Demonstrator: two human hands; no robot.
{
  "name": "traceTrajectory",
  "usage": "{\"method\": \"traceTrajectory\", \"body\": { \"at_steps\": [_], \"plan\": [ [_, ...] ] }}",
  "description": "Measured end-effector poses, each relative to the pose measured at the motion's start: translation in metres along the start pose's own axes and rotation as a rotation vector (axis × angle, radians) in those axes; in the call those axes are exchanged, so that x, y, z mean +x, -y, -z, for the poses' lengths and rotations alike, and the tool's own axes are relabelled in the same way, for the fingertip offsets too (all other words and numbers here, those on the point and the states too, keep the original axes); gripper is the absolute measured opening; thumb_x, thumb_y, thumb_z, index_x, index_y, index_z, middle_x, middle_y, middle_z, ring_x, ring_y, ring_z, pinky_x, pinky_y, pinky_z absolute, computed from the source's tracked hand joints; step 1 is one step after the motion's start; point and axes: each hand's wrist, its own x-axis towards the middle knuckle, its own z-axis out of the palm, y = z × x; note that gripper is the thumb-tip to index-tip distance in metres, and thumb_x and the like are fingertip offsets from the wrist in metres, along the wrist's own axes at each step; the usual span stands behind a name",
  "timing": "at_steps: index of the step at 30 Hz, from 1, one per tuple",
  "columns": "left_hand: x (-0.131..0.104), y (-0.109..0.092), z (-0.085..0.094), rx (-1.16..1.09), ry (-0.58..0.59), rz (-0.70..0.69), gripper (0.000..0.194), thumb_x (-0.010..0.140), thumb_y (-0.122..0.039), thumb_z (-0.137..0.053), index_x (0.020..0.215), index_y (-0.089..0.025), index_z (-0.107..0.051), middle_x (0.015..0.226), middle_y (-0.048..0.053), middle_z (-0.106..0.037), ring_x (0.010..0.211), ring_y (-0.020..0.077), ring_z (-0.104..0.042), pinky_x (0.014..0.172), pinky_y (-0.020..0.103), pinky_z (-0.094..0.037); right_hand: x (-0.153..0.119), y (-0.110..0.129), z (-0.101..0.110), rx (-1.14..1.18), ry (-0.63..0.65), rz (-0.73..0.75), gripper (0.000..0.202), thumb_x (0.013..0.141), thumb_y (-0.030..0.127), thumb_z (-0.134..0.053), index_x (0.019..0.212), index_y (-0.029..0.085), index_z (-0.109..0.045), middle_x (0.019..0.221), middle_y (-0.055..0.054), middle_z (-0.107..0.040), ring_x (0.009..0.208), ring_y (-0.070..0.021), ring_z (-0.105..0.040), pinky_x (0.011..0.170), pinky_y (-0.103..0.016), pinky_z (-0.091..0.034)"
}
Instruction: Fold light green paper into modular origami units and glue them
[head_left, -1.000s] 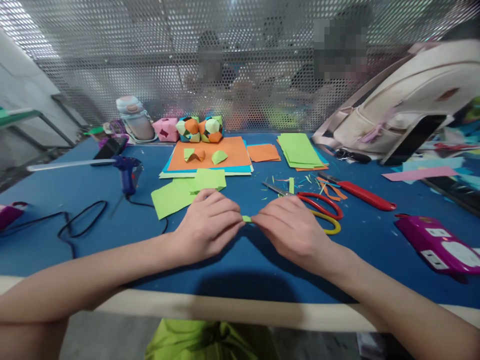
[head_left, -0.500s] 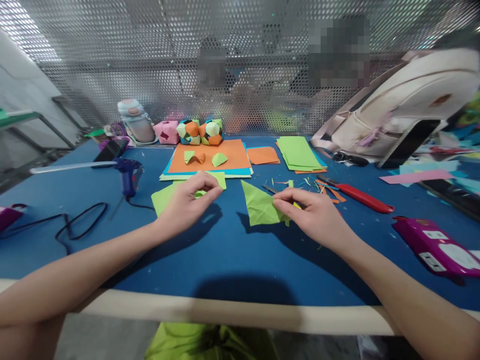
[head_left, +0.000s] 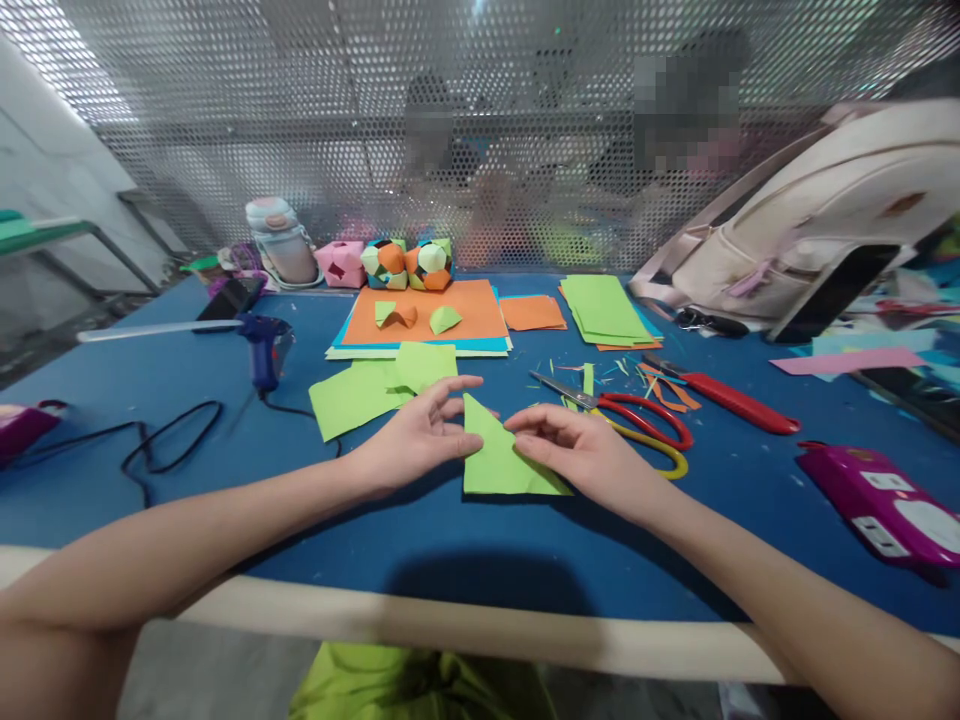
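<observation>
A green paper (head_left: pixel 499 462), folded into a triangle, is between my two hands, low over the blue table. My right hand (head_left: pixel 574 445) grips its sloping upper edge between thumb and fingers. On the other side, my left hand (head_left: pixel 420 440) has its thumb against the paper's left edge, its index finger stretched out and its fingers apart. Loose green sheets (head_left: pixel 349 398) lie behind my left hand. Scissors (head_left: pixel 637 405) with red and yellow handles rest just behind my right hand.
Orange sheets (head_left: pixel 472 310) and a green stack (head_left: pixel 604 308) lie farther back, near folded paper cubes (head_left: pixel 386 265). A blue glue gun (head_left: pixel 262 355) with a cord stands left. On the right are a red-handled tool (head_left: pixel 739 402), a purple power strip (head_left: pixel 881 500) and a backpack (head_left: pixel 817 220).
The green paper has come lower and nearer to me in my right hand. My left hand has moved right from the loose sheets to the paper's left edge. The scissors are now uncovered.
</observation>
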Motion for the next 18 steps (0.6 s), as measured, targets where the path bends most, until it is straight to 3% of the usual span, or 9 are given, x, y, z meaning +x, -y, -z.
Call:
{"method": "traceTrajectory", "body": {
  "at_steps": [4, 8, 14, 18],
  "plan": [
    [0.0008, 0.0021, -0.0008, -0.057, -0.063, 0.045, 0.05, 0.073, -0.015, -0.064, 0.118, -0.017, -0.044, 0.108, 0.01, -0.062, 0.086, 0.0132, -0.063, 0.079, 0.028, -0.049, -0.0057, 0.0051, -0.003, -0.288, 0.046, 0.087, 0.038, 0.075, 0.031, -0.064, 0.111, 0.019, -0.058, 0.093, -0.004, -0.063, 0.077, -0.0156, -0.056, 0.068, -0.031, -0.049],
    [0.0008, 0.0021, -0.0006, -0.175, -0.072, 0.103, 0.044, 0.073, -0.014, -0.06, 0.116, -0.019, -0.049, 0.118, 0.012, -0.06, 0.093, 0.016, -0.063, 0.078, 0.03, -0.05, -0.0067, 0.0041, -0.0027, -0.421, 0.042, 0.192, 0.041, 0.076, 0.027, -0.066, 0.114, 0.02, -0.056, 0.111, -0.007, -0.062, 0.087, -0.0179, -0.059, 0.077, -0.035, -0.051],
    [0.0011, 0.0028, 0.0009, -0.281, -0.076, 0.146, 0.052, 0.068, -0.007, -0.055, 0.118, -0.022, -0.049, 0.126, 0.012, -0.055, 0.097, 0.0178, -0.062, 0.081, 0.033, -0.05, -0.005, -0.0032, 0.0002, -0.488, 0.04, 0.299, 0.049, 0.073, 0.025, -0.069, 0.119, 0.018, -0.054, 0.119, -0.01, -0.059, 0.107, -0.0231, -0.057, 0.09, -0.039, -0.048],
    [-0.0008, 0.0053, 0.0009, -0.256, -0.034, 0.133, 0.068, 0.067, -0.006, -0.059, 0.129, -0.027, -0.041, 0.139, 0.012, -0.042, 0.104, 0.0201, -0.059, 0.083, 0.034, -0.049, -0.0047, -0.0038, 0.0013, -0.509, 0.039, 0.296, 0.046, 0.076, 0.027, -0.066, 0.12, 0.019, -0.054, 0.121, -0.01, -0.059, 0.108, -0.0232, -0.058, 0.091, -0.039, -0.048]
  ]
}}
